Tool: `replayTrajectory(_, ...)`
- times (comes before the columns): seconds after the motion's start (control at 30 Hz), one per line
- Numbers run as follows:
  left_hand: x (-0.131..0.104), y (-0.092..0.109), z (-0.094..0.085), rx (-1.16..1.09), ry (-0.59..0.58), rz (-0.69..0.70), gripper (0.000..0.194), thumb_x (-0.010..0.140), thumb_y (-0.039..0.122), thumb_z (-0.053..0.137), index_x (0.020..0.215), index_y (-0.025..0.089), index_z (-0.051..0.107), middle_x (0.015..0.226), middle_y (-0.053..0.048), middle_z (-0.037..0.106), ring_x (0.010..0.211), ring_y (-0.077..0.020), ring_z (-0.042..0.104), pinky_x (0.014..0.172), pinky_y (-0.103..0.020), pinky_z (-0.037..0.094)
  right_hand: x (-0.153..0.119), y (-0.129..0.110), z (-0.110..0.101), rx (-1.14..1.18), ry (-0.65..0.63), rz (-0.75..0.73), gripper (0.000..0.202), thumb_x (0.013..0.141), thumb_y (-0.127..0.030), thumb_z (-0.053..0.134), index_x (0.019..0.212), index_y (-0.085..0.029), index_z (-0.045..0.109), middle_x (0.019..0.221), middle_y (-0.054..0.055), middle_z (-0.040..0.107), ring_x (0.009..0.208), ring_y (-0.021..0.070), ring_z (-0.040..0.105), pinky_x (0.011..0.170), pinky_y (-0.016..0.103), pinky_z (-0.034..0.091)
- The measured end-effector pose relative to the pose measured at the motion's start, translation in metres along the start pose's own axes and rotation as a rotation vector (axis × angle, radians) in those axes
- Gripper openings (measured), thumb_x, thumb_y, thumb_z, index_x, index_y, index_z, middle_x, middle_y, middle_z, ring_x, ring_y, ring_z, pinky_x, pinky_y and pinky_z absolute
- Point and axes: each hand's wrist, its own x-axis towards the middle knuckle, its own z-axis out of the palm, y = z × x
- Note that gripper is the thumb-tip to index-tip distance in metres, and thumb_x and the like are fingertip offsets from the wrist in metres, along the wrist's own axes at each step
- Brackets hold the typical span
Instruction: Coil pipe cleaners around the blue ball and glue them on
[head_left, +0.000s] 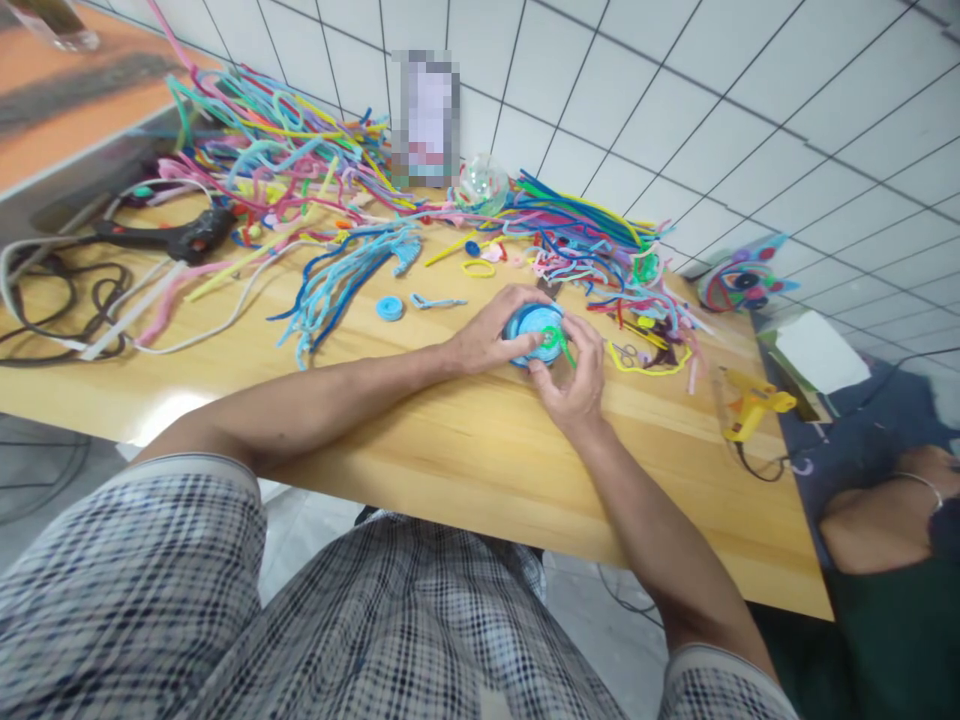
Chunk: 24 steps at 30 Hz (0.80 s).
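Note:
Between my two hands is a round blue coil of pipe cleaner (pixel 531 321) with a small green spiral (pixel 551 342) on its face. My left hand (pixel 499 330) grips its left side, thumb laid across the front. My right hand (pixel 577 375) closes on the right side, its fingers around the rim and by a loose green end. Left of my hands, a small blue coil (pixel 389 308) and a short bent blue pipe cleaner (pixel 437 301) lie on the wooden table (pixel 450 440). A bunch of blue pipe cleaners (pixel 341 285) spreads further left.
Coloured pipe cleaners (pixel 300 150) heap along the tiled wall, with another bundle (pixel 585 215) to the right. A black glue gun (pixel 176 235) with cables lies left, a yellow glue gun (pixel 754 405) right. A phone (pixel 427 120) leans on the wall. Another person's arm (pixel 889 515) shows at right.

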Motion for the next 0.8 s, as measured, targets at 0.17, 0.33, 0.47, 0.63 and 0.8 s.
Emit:
replayTrajectory(0.17,0.0001,-0.0031,0.0035,0.032,0.021,0.016,0.061,0.093,0.053,0.079,0.142,0.021,0.060,0.141,-0.016,0.067,0.136,-0.0323,0.064,0.120,-0.050,0.051,0.0018,-0.0012,0.0015,0.009,0.028,-0.014,0.067,0.100,-0.039,0.073,0.160,-0.024,0.047,0.146,0.019,0.067,0.137,0.0353,0.067,0.113,0.062,0.060)
replayTrajectory(0.33,0.0002,0.0008,0.0064,0.028,0.038,-0.039,0.059,0.091,0.050,0.078,0.139,0.022,0.061,0.140,-0.015,0.067,0.134,-0.0317,0.064,0.119,-0.050,0.052,0.0021,-0.0016,0.0022,0.000,0.022,-0.017,0.068,0.100,-0.038,0.072,0.161,-0.025,0.046,0.147,0.018,0.066,0.138,0.0355,0.066,0.114,0.063,0.060)
replayTrajectory(0.47,0.0000,0.0029,0.0068,0.020,0.052,-0.040,0.057,0.090,0.047,0.079,0.138,0.022,0.062,0.138,-0.014,0.068,0.133,-0.0315,0.065,0.118,-0.050,0.052,0.0025,-0.0023,0.0020,0.008,0.021,-0.018,0.068,0.099,-0.038,0.072,0.161,-0.025,0.046,0.147,0.018,0.066,0.137,0.0352,0.066,0.114,0.062,0.060)
replayTrajectory(0.63,0.0008,0.0000,0.0070,0.019,0.049,-0.052,0.056,0.089,0.045,0.078,0.138,0.023,0.060,0.138,-0.014,0.068,0.132,-0.0324,0.065,0.117,-0.051,0.053,0.0014,-0.0017,0.0021,-0.001,0.013,-0.011,0.068,0.099,-0.040,0.074,0.160,-0.024,0.047,0.147,0.018,0.066,0.138,0.0354,0.066,0.115,0.063,0.059)
replayTrajectory(0.8,0.0039,0.0011,0.0069,0.015,0.027,-0.052,0.058,0.089,0.048,0.079,0.137,0.022,0.060,0.137,-0.015,0.069,0.131,-0.0331,0.066,0.116,-0.051,0.053,-0.0015,0.0021,0.0012,-0.042,-0.034,0.022,0.068,0.100,-0.046,0.071,0.159,-0.025,0.045,0.148,0.019,0.066,0.140,0.0372,0.065,0.117,0.065,0.057)
